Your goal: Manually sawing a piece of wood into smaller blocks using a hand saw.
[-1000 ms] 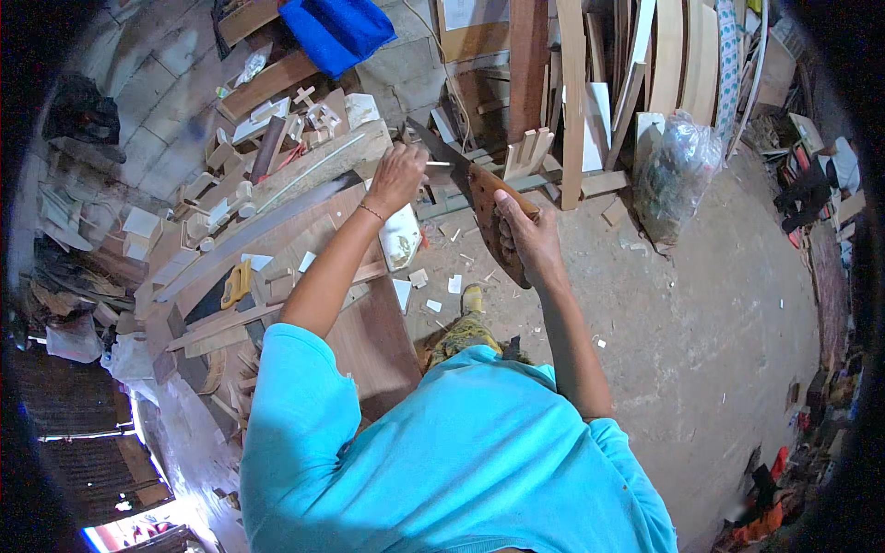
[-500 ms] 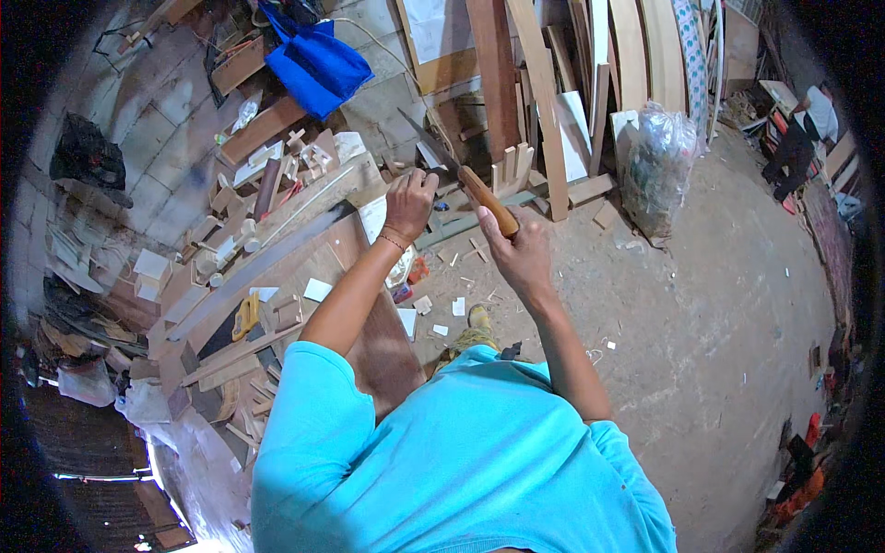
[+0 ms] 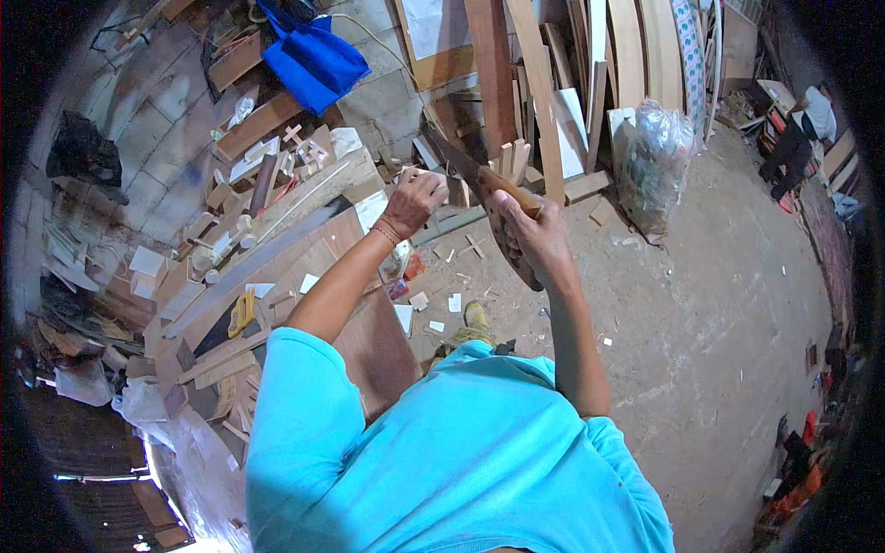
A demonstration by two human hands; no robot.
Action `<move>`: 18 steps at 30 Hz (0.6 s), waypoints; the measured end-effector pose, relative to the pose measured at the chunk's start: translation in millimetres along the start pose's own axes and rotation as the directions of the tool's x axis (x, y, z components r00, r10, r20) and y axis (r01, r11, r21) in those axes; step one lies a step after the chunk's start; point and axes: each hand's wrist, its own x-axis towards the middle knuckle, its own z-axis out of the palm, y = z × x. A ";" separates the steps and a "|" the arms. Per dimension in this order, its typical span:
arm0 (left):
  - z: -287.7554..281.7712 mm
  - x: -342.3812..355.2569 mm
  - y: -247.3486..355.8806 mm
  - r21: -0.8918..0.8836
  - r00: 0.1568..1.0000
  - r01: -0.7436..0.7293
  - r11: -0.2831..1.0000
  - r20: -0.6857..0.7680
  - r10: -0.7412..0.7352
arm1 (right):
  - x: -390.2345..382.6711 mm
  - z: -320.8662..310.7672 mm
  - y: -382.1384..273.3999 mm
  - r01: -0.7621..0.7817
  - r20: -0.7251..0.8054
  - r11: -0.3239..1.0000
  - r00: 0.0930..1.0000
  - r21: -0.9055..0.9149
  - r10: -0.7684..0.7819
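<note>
My right hand (image 3: 535, 235) is wrapped round the brown wooden handle of a handsaw (image 3: 454, 155). Its dark blade slants up and away to the left, narrowing toward the far end. My left hand (image 3: 417, 198) is closed, knuckles up, just left of the blade and apart from the handle. Whatever its fingers may hold is hidden beneath them. Below and left of that hand stands a wooden workbench (image 3: 373, 346) with a brown top, partly covered by my left arm.
Wood offcuts and a yellow-handled saw (image 3: 242, 311) lie on the bench. A blue bag (image 3: 318, 66) hangs beyond it. Long boards (image 3: 535, 83) lean at the back, beside a clear plastic sack (image 3: 656, 170). Scraps litter the floor (image 3: 682, 323). Another person (image 3: 800, 138) is at far right.
My right hand has moved slightly right and turned, so the saw's handle now shows its broader side. My left hand stays closed, shifted only a little.
</note>
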 end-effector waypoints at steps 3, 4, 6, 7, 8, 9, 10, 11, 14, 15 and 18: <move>4.7 -3.8 2.8 -0.084 0.948 0.311 0.947 0.097 -0.302 | -4.7 -1.5 -11.1 -0.078 0.023 0.946 0.997 0.316 0.074; 2.2 -0.3 4.3 -0.088 0.948 0.310 0.947 0.099 -0.301 | -2.2 -4.4 -4.8 -0.045 -0.025 0.958 0.998 0.283 0.055; -3.5 5.5 6.4 -0.286 0.604 0.796 0.534 0.423 -0.675 | 2.4 -6.8 4.6 -0.019 -0.071 0.969 0.997 0.247 0.038; 0.6 -1.3 -0.4 -0.387 0.613 0.785 0.484 0.372 -0.697 | 2.9 -6.5 5.9 0.006 -0.087 0.968 0.996 0.250 0.016; 1.7 -2.7 -5.7 -0.388 0.613 0.785 0.483 0.373 -0.696 | 5.8 -7.0 10.0 0.032 -0.109 0.967 0.994 0.253 -0.005; 3.1 -4.4 -10.2 -0.482 0.617 0.772 0.414 0.414 -0.669 | 14.3 -2.8 28.5 0.178 -0.237 0.961 0.963 0.212 -0.126; 2.6 -11.0 -14.9 -0.562 0.617 0.758 0.332 0.450 -0.646 | 13.1 -1.5 25.3 0.174 -0.226 0.961 0.966 0.214 -0.124; -1.2 -15.2 -18.0 -0.574 0.600 0.769 0.281 0.496 -0.628 | 9.5 -1.3 19.0 0.130 -0.181 0.955 0.980 0.267 -0.083; 11.9 -39.4 -31.3 -0.695 0.571 0.718 0.030 0.564 -0.597 | 12.1 5.2 22.6 0.059 -0.117 0.959 0.993 0.278 -0.028; 13.1 -49.8 -36.7 -0.682 0.556 0.731 0.009 0.588 -0.587 | 13.9 8.5 24.7 0.069 -0.107 0.965 0.993 0.252 -0.043; 11.3 -62.8 -50.6 -0.624 0.552 0.780 0.049 0.649 -0.523 | 23.8 14.0 45.6 0.013 -0.052 0.978 0.999 0.208 -0.002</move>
